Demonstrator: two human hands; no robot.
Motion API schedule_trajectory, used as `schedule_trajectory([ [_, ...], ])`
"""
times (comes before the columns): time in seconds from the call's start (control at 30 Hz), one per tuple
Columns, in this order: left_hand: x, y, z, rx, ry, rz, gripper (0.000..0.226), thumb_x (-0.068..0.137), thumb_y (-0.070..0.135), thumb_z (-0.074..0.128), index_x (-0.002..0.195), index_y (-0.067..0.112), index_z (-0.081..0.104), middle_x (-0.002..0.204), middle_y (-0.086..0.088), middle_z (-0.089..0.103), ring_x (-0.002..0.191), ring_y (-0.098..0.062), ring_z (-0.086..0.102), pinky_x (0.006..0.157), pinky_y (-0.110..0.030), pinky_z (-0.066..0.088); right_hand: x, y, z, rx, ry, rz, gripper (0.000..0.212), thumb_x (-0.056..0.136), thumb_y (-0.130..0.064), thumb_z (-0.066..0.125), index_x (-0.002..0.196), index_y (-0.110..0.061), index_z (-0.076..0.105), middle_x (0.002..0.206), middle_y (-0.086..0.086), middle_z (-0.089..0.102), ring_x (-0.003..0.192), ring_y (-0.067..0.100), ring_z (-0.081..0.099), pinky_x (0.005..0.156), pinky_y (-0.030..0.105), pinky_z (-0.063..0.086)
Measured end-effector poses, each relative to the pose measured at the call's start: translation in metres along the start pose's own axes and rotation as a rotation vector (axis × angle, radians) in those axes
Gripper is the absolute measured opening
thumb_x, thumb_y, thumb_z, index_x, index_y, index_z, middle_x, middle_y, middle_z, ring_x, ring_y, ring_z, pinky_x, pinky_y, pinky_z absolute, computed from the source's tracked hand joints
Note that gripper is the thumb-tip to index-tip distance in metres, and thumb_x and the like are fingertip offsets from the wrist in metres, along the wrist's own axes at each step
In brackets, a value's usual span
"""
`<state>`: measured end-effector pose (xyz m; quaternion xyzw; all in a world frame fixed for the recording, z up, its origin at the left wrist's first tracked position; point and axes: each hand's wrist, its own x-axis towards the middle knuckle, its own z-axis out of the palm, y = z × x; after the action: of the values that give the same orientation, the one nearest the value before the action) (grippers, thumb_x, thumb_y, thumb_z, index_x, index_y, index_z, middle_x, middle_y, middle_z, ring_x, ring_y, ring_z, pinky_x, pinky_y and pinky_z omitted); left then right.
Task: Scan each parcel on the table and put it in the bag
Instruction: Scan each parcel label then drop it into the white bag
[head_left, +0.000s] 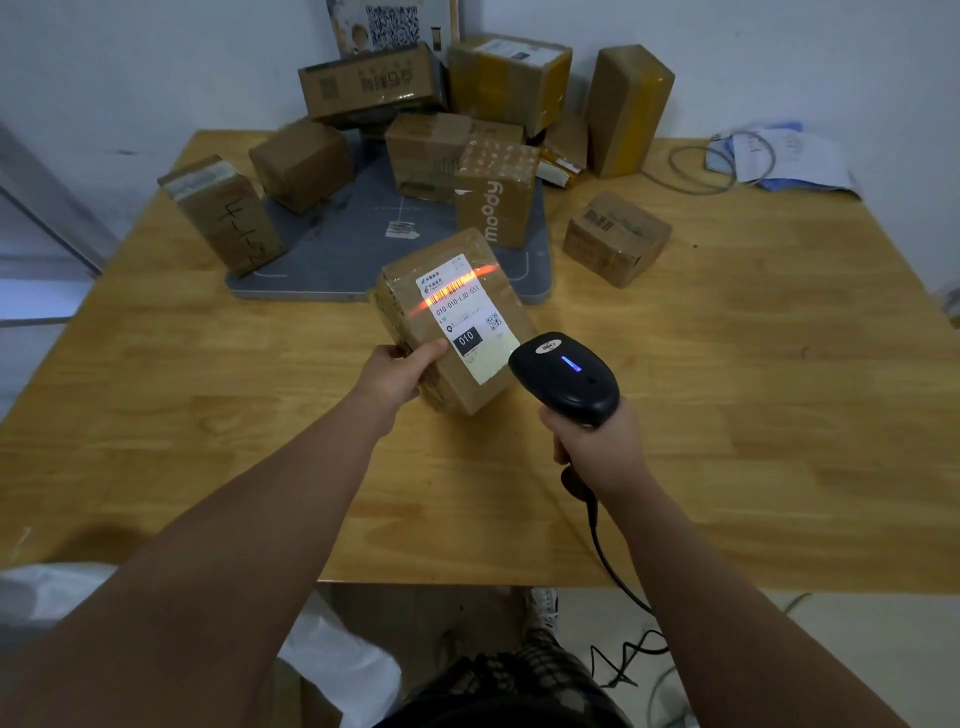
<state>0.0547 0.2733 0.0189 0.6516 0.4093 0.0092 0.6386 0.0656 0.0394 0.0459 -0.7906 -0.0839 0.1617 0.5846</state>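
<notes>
The person is standing at the near edge of the wooden table (727, 415), and the near half of its top is lying bare on both sides of the arms. The left hand (397, 371) is gripping the parcel (405, 291) by its near left corner, thumb on the top face and fingers curled under it, and is holding it tilted above the table, just in front of the grey mat (337, 244). The right hand (597, 447) is closing its fingers round the handle of the black scanner (569, 371), which is pointing at the parcel from just beside it and is showing a small blue light. An orange scan line (457, 286) is falling across the barcode of the white label (467, 317), where "010-010-L30-551" and "010" can be read. On the mat a box marked "moody" (496, 200) is standing upright, and at the left edge a box with handwritten "4-1-2" (223, 213) is leaning. More brown boxes are crowding the far side against the wall, and one small box (615, 236) is sitting apart on the right. The white bag (332, 660) is lying below the table edge at the lower left. The scanner's black cable (605, 551) is hanging down over the near edge. Papers (784, 156) and a grey cable loop (701, 166) are lying at the far right corner.
</notes>
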Motion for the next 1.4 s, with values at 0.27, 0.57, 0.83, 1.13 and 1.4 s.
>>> schedule_trajectory([
  [0.27, 0.001, -0.001, -0.001, 0.011, 0.001, -0.001, 0.074, 0.080, 0.044, 0.074, 0.138, 0.009, 0.044, 0.132, -0.005, 0.055, 0.117, -0.024, 0.056, 0.093, -0.033, 0.049, 0.003, -0.002, 0.001, -0.020, -0.018, 0.016, 0.010, 0.084, -0.005, 0.067, 0.093, -0.004, 0.065, 0.052, 0.004, 0.055, 0.043, 0.012, 0.053, 0.048, 0.023, 0.045],
  [0.57, -0.032, -0.010, -0.004, -0.002, 0.036, 0.033, 0.078, 0.079, 0.043, 0.075, 0.140, 0.008, 0.041, 0.131, -0.005, 0.053, 0.112, -0.021, 0.056, 0.088, -0.030, 0.048, -0.005, -0.010, 0.000, -0.048, -0.062, 0.012, 0.010, 0.085, -0.010, 0.068, 0.092, -0.005, 0.064, 0.053, 0.000, 0.056, 0.044, 0.010, 0.054, 0.048, 0.021, 0.047],
  [0.83, -0.115, -0.047, -0.012, -0.165, 0.205, 0.030, 0.071, 0.082, 0.047, 0.070, 0.135, 0.011, 0.041, 0.122, -0.001, 0.053, 0.107, -0.020, 0.056, 0.085, -0.030, 0.047, -0.030, -0.011, 0.004, -0.099, -0.338, 0.036, 0.013, 0.084, -0.014, 0.069, 0.082, -0.002, 0.063, 0.047, 0.001, 0.056, 0.044, 0.014, 0.054, 0.051, 0.028, 0.049],
  [1.13, -0.251, -0.166, -0.033, -0.451, 0.564, -0.049, 0.049, 0.085, 0.045, 0.066, 0.122, 0.018, 0.046, 0.114, 0.000, 0.061, 0.100, -0.015, 0.061, 0.083, -0.030, 0.051, -0.112, 0.009, 0.042, -0.156, -0.743, -0.050, 0.013, 0.085, -0.017, 0.072, 0.078, -0.019, 0.061, 0.054, -0.010, 0.059, 0.053, 0.009, 0.059, 0.060, 0.028, 0.052],
  [1.4, -0.320, -0.271, -0.095, -0.522, 0.858, -0.262, 0.059, 0.083, 0.049, 0.068, 0.123, 0.014, 0.042, 0.117, -0.005, 0.057, 0.104, -0.023, 0.059, 0.093, -0.043, 0.051, -0.163, 0.028, 0.108, -0.289, -0.871, -0.012, 0.008, 0.084, -0.014, 0.072, 0.086, -0.017, 0.065, 0.068, 0.005, 0.062, 0.064, 0.016, 0.060, 0.062, 0.031, 0.047],
])
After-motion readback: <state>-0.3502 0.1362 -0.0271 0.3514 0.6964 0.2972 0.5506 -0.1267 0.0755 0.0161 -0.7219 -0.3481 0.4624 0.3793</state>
